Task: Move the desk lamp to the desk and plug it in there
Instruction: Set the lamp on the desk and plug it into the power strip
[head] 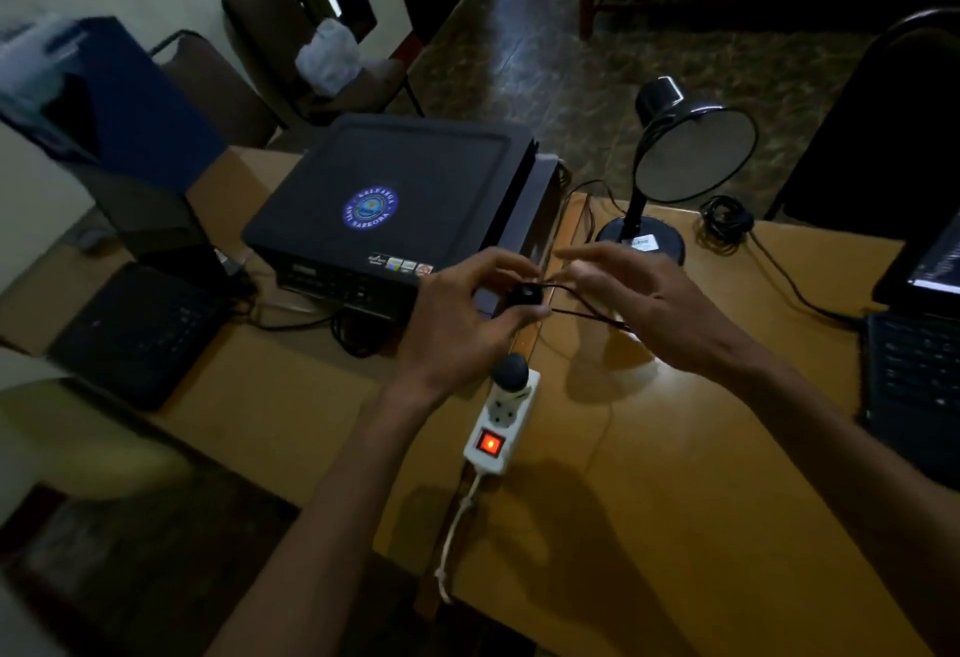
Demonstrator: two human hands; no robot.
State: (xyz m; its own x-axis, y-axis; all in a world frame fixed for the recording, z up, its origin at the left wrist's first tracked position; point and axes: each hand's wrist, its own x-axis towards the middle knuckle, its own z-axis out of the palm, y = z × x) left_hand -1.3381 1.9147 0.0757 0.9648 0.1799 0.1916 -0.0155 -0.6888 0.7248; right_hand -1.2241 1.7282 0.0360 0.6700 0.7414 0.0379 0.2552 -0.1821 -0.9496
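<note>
The black desk lamp stands upright on the wooden desk, its round base behind my right hand and its shade facing me, unlit. My left hand pinches the lamp's black plug between thumb and fingers. The thin black cord runs from the plug to the right, under my right hand, whose fingers are spread over it. A white power strip lies on the desk just below my hands, its red switch glowing, with a black plug in its far socket.
A black printer sits left of the lamp. A laptop is open at the right edge, with a coiled cable behind it. A keyboard lies at the left. Chairs stand beyond the desk.
</note>
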